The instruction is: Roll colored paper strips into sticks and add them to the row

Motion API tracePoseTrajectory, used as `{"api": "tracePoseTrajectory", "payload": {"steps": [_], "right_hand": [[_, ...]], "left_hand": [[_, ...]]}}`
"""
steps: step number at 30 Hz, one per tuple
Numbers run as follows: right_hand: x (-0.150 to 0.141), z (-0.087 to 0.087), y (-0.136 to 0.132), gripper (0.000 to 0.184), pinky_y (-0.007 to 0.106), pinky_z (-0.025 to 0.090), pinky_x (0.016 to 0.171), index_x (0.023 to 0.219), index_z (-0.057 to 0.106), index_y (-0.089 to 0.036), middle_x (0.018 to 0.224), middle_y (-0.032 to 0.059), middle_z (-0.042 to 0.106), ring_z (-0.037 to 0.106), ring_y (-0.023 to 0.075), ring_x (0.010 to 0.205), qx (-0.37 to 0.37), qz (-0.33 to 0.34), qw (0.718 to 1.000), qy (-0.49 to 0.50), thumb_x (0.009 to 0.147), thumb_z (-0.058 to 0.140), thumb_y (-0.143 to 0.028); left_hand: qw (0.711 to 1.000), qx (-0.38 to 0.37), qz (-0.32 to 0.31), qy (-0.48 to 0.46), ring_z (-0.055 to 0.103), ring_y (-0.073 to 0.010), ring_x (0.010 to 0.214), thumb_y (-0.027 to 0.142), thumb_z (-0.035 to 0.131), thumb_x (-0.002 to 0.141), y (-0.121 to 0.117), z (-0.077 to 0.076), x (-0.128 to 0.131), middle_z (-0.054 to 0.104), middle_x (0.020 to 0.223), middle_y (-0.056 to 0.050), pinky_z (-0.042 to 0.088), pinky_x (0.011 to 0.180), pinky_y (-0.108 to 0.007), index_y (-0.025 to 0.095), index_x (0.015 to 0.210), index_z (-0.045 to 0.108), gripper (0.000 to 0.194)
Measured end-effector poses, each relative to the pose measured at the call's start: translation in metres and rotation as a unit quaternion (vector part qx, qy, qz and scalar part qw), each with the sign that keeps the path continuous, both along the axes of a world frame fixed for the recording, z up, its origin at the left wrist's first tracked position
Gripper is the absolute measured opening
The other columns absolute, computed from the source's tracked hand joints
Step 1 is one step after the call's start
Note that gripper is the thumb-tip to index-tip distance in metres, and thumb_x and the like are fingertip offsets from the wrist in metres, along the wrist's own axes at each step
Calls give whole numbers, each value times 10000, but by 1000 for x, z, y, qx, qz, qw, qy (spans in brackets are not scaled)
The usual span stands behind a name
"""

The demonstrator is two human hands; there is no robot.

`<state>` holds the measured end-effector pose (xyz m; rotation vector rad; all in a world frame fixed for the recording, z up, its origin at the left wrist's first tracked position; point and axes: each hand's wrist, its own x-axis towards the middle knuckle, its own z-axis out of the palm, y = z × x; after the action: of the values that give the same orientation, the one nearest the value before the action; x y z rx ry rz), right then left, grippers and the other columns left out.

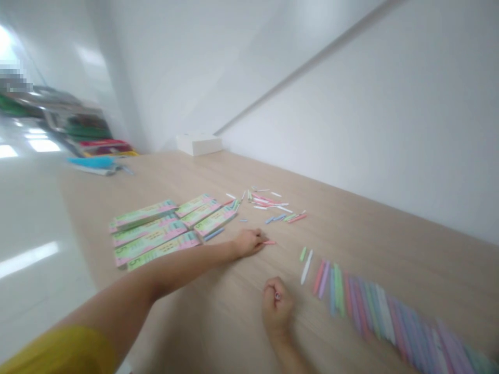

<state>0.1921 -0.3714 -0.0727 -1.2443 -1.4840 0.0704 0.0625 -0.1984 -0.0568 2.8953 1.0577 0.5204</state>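
Note:
My left hand (249,242) is closed over the middle of the table, its fingertips pinching a slim pink pen (268,242). Nearer to me, my right hand (277,306) forms a fist, and the round end of a pen (277,296) shows in it; the rest is hidden. Right of that fist lie a short green piece (303,254) and a white pen (306,266). From there a long row of pastel pens (380,309) runs side by side to the lower right, blurred at its far end. Beyond my left hand are scattered pens and small parts (268,201).
Several flat green-and-pink boxes (152,236) lie left of my left hand, with a blue pen (214,234) beside them. A white box (198,144) stands at the back against the wall (370,119). Blue-and-white items (93,163) lie at the table's (163,176) left edge.

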Motion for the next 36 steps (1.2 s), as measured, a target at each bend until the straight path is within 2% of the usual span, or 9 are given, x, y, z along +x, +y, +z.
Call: {"api": "tracePoseTrajectory", "payload": {"steps": [2,6,12,16,19,21,24,30,36], "right_hand": [[0,-2,0,204,217,316,518,590,436,-202,535,-37,432,443,108,514,6,4,1000,-8,772,382,-127],[-1,-6,2,189,216,308,521,589,425,-201,529,-40,429,445,105,512,8,4,1000,2,754,381,-120],[-3,-7,5,176,214,299,516,582,417,-201,522,-47,413,427,100,500,-24,0,999,34,730,385,-112],[-2,-7,4,169,215,297,517,583,436,-199,528,-44,418,425,102,509,-47,4,998,39,721,387,-115],[-1,-6,3,170,217,284,507,583,449,-198,525,-44,412,416,102,508,-63,12,997,41,717,387,-115],[0,-6,3,171,219,280,508,583,456,-197,526,-44,408,414,102,511,-70,16,996,43,721,392,-118],[0,-5,3,177,221,282,513,580,452,-198,527,-45,401,414,103,516,-77,24,996,48,729,395,-122],[0,-3,4,176,223,300,523,589,453,-201,529,-43,419,422,106,517,-85,37,994,52,737,395,-126],[-1,-2,3,183,223,299,524,586,466,-198,523,-47,426,417,101,507,-85,32,995,45,737,393,-125]], "left_hand": [[999,-4,45,20,613,-171,750,442,331,960,19,4,0,607,930,-78,451,677,-273,303,1217,632,420],[997,-8,75,30,618,-167,714,497,306,956,52,11,-8,602,907,-80,439,655,-267,317,1207,644,458],[994,-13,105,35,628,-191,737,526,290,948,76,13,-24,606,905,-103,453,667,-288,242,1099,700,521],[994,-23,98,34,636,-220,753,474,393,913,80,17,-29,625,891,-111,479,684,-324,196,1021,715,439],[996,-28,84,13,644,-231,830,370,524,830,82,24,-31,645,989,-102,502,755,-340,190,1162,653,400],[996,-26,89,-15,639,-218,902,269,526,795,87,32,-33,627,1123,-105,500,830,-331,174,1231,609,454],[991,-25,119,-47,628,-203,959,171,472,774,99,45,-40,602,1207,-114,484,894,-316,155,1180,648,443],[988,-76,137,-15,652,-163,871,104,471,741,126,63,-63,728,948,-41,498,811,-235,182,974,744,367],[988,-88,121,32,659,-158,839,105,480,751,150,64,-65,740,921,-48,483,741,-217,164,974,739,347]]}}
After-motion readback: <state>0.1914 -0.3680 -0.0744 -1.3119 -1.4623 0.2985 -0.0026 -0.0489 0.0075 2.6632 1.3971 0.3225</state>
